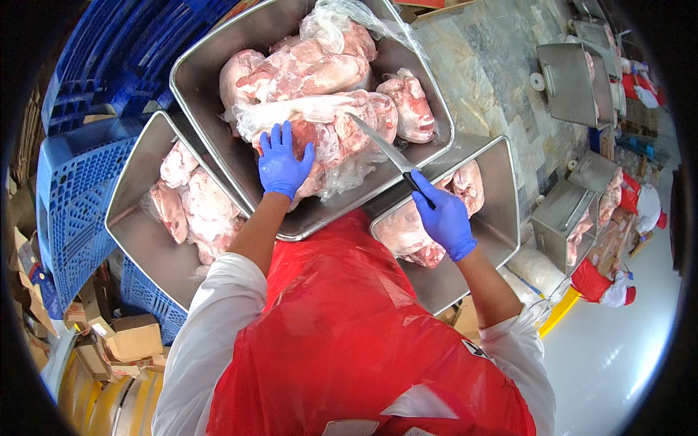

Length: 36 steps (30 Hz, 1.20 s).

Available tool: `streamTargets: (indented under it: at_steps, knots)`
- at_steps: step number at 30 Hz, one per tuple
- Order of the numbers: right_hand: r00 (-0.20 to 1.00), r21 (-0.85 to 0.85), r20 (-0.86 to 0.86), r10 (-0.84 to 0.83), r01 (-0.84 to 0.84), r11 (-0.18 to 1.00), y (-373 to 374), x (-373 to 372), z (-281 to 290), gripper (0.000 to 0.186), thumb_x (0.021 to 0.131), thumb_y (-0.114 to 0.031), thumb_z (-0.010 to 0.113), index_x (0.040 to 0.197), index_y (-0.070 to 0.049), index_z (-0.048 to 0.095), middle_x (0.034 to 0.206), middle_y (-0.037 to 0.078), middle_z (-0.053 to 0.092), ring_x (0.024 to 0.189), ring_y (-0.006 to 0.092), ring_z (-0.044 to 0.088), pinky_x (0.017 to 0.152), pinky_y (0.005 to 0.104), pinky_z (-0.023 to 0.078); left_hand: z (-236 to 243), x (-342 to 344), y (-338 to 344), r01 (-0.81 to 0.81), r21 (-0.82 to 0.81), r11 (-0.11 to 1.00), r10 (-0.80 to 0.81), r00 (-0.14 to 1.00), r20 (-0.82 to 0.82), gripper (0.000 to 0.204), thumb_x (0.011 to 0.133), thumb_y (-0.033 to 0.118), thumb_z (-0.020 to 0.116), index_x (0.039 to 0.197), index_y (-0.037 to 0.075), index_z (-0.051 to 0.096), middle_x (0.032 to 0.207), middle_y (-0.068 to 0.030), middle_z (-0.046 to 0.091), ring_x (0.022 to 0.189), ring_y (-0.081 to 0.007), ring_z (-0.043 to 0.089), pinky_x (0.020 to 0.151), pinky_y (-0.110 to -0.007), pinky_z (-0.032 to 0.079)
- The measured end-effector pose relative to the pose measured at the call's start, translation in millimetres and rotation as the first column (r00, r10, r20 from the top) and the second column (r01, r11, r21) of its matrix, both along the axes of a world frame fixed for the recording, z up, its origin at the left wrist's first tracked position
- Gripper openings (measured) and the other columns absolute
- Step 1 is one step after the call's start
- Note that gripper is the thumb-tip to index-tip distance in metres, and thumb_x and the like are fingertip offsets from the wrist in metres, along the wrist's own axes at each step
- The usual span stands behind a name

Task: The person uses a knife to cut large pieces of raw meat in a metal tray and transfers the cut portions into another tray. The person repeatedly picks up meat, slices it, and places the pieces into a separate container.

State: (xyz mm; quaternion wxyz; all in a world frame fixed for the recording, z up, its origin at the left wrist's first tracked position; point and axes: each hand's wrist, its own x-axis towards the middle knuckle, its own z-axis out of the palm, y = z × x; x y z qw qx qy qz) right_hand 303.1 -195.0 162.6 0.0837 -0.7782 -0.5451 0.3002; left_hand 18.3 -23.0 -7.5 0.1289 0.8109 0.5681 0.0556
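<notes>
My left hand [285, 163], in a blue glove, lies with fingers spread on a large piece of plastic-wrapped pale pink meat [345, 156] in the central steel tub [298, 231]. My right hand [443, 214], also gloved in blue, grips the black handle of a long knife [384, 146]; the blade points up and left over that meat, its tip near the top of the piece. More meat pieces [302, 69] fill the rear of this tub, with loose clear plastic [367, 16] draped over the back.
Steel tubs of meat stand left [138, 232] and right [494, 218] of the central one. Blue plastic pallets [73, 189] and cardboard boxes [127, 338] line the left. Far right, more steel tubs [563, 80] stand on a tiled surface [487, 65] near workers in red aprons [590, 280].
</notes>
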Motion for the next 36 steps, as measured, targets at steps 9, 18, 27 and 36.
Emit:
streamTargets:
  at_steps: [9,18,27,36]
  knots:
    - [0.974,-0.160,0.100,0.201,-0.183,0.970,66,6,40,0.042,0.100,-0.029,0.064,0.141,-0.024,0.062,0.087,0.022,0.072,0.075,0.0419,0.069,0.067,0.0517,0.054,0,-5,3,-0.041,-0.064,0.997,0.042,0.999,0.015,0.078,0.090,0.053,0.065,0.150,0.006,0.049,0.150,-0.0213,0.051,0.139,-0.0510,0.043,0.113,-0.056,0.042]
    - [0.899,-0.351,0.192,0.393,-0.311,0.883,146,0,76,0.036,0.098,-0.028,0.065,0.134,-0.026,0.067,0.078,0.020,0.070,0.071,0.0416,0.069,0.062,0.0525,0.053,9,-3,9,-0.038,-0.184,0.982,0.038,0.999,-0.001,0.081,0.090,0.052,0.065,0.153,0.007,0.044,0.156,-0.0213,0.044,0.141,-0.0515,0.040,0.108,-0.058,0.045]
    - [0.904,-0.371,0.192,0.383,-0.295,0.881,128,-14,41,0.041,0.101,-0.030,0.060,0.142,-0.024,0.059,0.077,0.019,0.069,0.067,0.0391,0.069,0.057,0.0527,0.053,5,-6,11,-0.027,-0.190,0.981,0.029,1.000,0.011,0.078,0.090,0.046,0.067,0.153,0.005,0.044,0.155,-0.0209,0.046,0.140,-0.0512,0.042,0.107,-0.058,0.046]
    - [0.998,-0.005,0.055,-0.017,0.017,1.000,-41,-44,-138,0.058,0.101,-0.026,0.063,0.156,-0.027,0.045,0.088,0.019,0.063,0.068,0.0404,0.065,0.058,0.0507,0.052,-3,-7,9,-0.031,-0.148,0.989,0.039,0.998,0.047,0.077,0.091,0.048,0.065,0.153,0.007,0.045,0.153,-0.0210,0.047,0.139,-0.0510,0.042,0.105,-0.060,0.047]
